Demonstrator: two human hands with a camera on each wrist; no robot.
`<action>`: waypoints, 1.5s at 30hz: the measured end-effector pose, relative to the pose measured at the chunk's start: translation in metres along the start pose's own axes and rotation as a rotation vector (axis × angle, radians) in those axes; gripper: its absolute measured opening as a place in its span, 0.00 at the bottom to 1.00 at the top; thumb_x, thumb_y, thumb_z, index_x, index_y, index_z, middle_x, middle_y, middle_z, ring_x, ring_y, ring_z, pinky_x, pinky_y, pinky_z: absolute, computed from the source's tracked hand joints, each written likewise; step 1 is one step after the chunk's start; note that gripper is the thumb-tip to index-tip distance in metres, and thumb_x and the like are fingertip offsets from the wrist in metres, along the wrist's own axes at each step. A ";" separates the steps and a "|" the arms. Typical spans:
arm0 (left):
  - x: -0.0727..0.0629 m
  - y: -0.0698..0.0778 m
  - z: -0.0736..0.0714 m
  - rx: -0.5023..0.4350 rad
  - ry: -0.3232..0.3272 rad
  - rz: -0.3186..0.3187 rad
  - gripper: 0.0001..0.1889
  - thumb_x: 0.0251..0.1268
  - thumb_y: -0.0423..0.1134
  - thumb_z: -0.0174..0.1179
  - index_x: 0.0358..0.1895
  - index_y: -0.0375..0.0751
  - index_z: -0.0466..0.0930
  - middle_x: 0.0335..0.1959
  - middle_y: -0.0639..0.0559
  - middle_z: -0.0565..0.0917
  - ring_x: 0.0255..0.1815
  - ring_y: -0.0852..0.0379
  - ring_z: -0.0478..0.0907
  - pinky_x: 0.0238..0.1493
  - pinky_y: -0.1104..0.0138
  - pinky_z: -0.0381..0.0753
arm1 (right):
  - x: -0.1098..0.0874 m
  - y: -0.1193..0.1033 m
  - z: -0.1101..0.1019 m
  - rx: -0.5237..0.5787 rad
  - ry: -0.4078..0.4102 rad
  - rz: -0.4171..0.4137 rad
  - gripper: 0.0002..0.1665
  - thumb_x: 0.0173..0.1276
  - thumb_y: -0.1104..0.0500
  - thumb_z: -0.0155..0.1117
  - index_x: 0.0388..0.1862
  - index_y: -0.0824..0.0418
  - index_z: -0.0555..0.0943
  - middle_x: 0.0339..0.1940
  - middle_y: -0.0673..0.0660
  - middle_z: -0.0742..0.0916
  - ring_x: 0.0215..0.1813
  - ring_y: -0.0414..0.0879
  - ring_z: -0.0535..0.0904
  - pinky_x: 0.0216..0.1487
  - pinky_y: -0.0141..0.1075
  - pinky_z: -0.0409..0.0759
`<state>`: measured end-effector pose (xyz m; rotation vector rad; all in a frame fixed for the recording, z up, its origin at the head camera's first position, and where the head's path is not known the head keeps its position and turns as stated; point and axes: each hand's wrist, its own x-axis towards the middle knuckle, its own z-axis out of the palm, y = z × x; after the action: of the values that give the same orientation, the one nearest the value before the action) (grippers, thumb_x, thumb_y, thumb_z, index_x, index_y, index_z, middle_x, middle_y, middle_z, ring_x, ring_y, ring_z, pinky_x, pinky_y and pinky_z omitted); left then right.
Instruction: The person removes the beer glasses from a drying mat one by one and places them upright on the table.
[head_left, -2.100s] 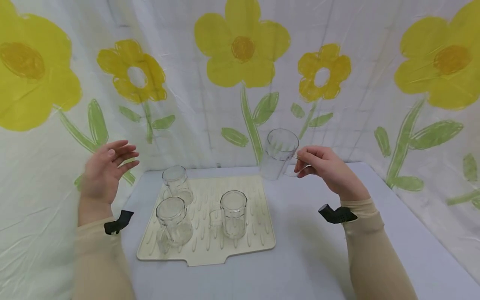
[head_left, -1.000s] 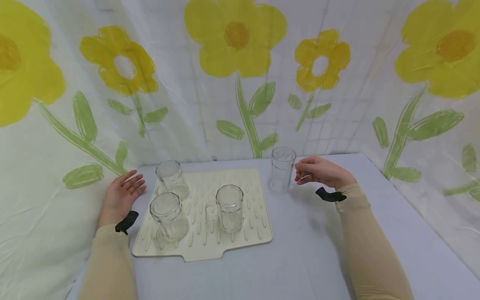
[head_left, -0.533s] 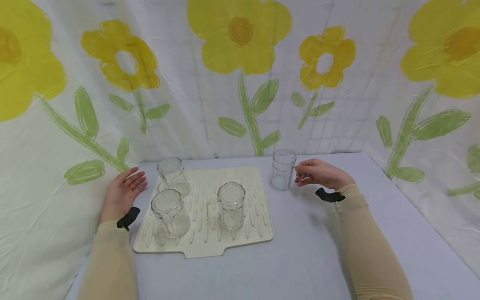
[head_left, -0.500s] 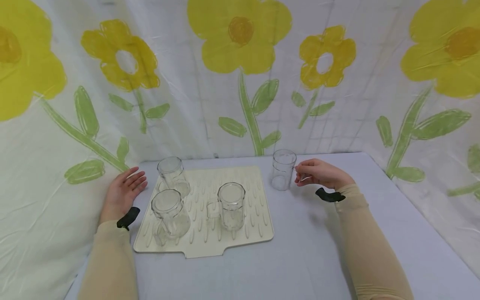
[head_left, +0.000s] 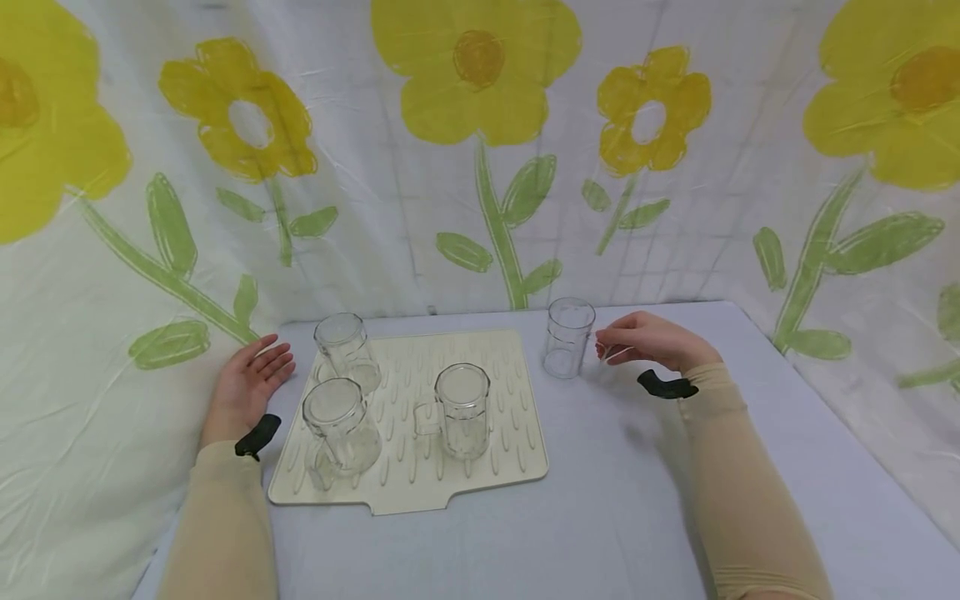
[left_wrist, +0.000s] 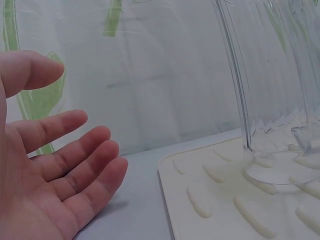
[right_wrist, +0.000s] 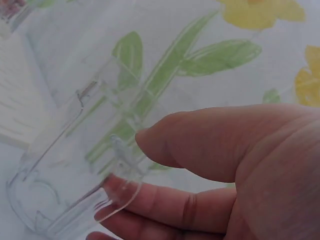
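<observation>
A clear mug (head_left: 567,340) stands upright on the table to the right of a cream draining tray (head_left: 420,492). My right hand (head_left: 651,340) is at its handle. In the right wrist view the thumb (right_wrist: 170,142) and index finger are spread apart, and the fingertips show through the clear handle (right_wrist: 131,192). Beside the tray's left edge my left hand (head_left: 247,383) lies palm up with relaxed fingers, holding nothing. Nearest to it is a back-left clear mug (head_left: 347,350) on the tray. A front-left mug (head_left: 342,429) and a right-hand mug (head_left: 462,412) stand there too.
The ridged tray lies on a pale cloth-covered table (head_left: 510,550), its tab facing the front. A white curtain (head_left: 360,208) printed with yellow flowers hangs right behind the table and along both sides.
The clear mug has come down from the air to the table, and my right hand has drawn slightly right from it. My left hand has lowered beside the tray.
</observation>
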<state>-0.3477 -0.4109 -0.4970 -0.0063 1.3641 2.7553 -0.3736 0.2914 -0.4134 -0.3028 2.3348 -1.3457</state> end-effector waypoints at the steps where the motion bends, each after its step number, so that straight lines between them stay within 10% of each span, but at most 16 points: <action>1: 0.000 0.000 0.000 0.005 0.005 -0.001 0.15 0.91 0.45 0.55 0.68 0.44 0.80 0.56 0.48 0.90 0.59 0.52 0.86 0.63 0.62 0.91 | -0.003 -0.003 -0.002 -0.034 0.017 0.000 0.30 0.87 0.47 0.65 0.63 0.75 0.84 0.58 0.65 0.90 0.65 0.61 0.87 0.68 0.44 0.90; 10: -0.001 -0.001 -0.001 0.014 0.027 0.004 0.15 0.91 0.46 0.55 0.67 0.45 0.82 0.56 0.48 0.90 0.59 0.52 0.86 0.63 0.62 0.91 | -0.019 -0.038 -0.002 -0.079 0.362 -0.047 0.40 0.86 0.34 0.61 0.79 0.63 0.76 0.76 0.65 0.80 0.76 0.63 0.77 0.84 0.63 0.71; 17: -0.001 -0.003 -0.002 0.047 0.052 0.005 0.15 0.91 0.47 0.56 0.67 0.46 0.81 0.56 0.49 0.89 0.60 0.53 0.85 0.63 0.63 0.91 | -0.015 -0.070 0.039 -0.036 0.578 -0.321 0.34 0.85 0.40 0.66 0.77 0.60 0.79 0.71 0.60 0.84 0.70 0.51 0.80 0.68 0.42 0.80; 27: -0.003 -0.003 0.006 0.083 0.080 -0.003 0.19 0.90 0.49 0.58 0.72 0.46 0.77 0.56 0.51 0.89 0.61 0.54 0.84 0.63 0.64 0.91 | -0.004 -0.095 0.107 -0.012 0.418 -0.542 0.34 0.82 0.45 0.72 0.80 0.55 0.77 0.76 0.58 0.83 0.78 0.54 0.78 0.87 0.56 0.71; 45: 0.002 -0.004 0.004 0.075 0.065 -0.001 0.20 0.91 0.48 0.55 0.74 0.45 0.75 0.57 0.50 0.89 0.61 0.53 0.85 0.63 0.64 0.91 | 0.005 -0.093 0.182 -0.018 0.064 -0.532 0.58 0.61 0.48 0.90 0.86 0.42 0.68 0.81 0.44 0.79 0.83 0.49 0.75 0.86 0.51 0.74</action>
<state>-0.3489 -0.4057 -0.4976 -0.0930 1.4821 2.7239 -0.2955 0.1022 -0.4146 -0.9525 2.4156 -1.5811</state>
